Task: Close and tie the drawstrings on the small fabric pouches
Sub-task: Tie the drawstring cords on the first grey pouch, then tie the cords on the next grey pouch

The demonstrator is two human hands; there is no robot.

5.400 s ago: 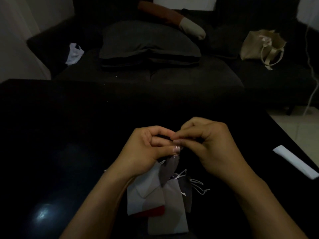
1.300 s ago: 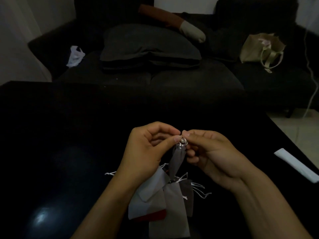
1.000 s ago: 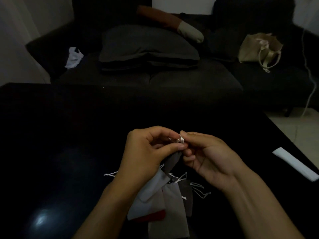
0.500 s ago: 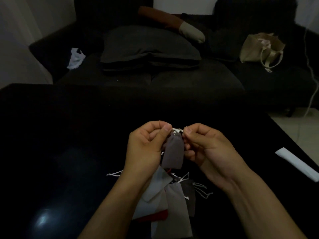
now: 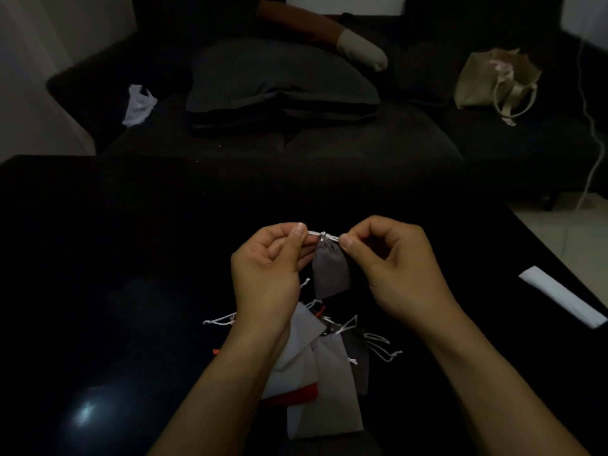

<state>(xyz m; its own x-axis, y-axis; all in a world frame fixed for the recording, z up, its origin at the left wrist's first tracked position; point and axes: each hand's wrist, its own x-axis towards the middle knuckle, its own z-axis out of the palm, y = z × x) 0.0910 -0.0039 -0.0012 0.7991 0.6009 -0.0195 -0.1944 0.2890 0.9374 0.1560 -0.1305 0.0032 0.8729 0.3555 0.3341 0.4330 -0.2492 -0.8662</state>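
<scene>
A small grey pouch (image 5: 330, 270) hangs in the air between my hands, its mouth gathered tight. Its white drawstring (image 5: 324, 235) runs sideways across the top with a small knot in the middle. My left hand (image 5: 266, 274) pinches the left end of the string. My right hand (image 5: 391, 261) pinches the right end. Below my hands, a pile of pouches (image 5: 324, 373) in light grey, dark grey and red lies on the black table (image 5: 131, 258), with loose white strings spread around it.
A folded white strip (image 5: 562, 296) lies near the table's right edge. Beyond the table stands a dark sofa (image 5: 279, 139) with a grey pillow (image 5: 279, 77), a white cloth (image 5: 139, 103) and a beige tote bag (image 5: 496, 80). A white cable (image 5: 592, 133) hangs at far right.
The pouch has been lifted off the pile and its mouth drawn tight. My hands have moved apart, pulling the string ends out sideways.
</scene>
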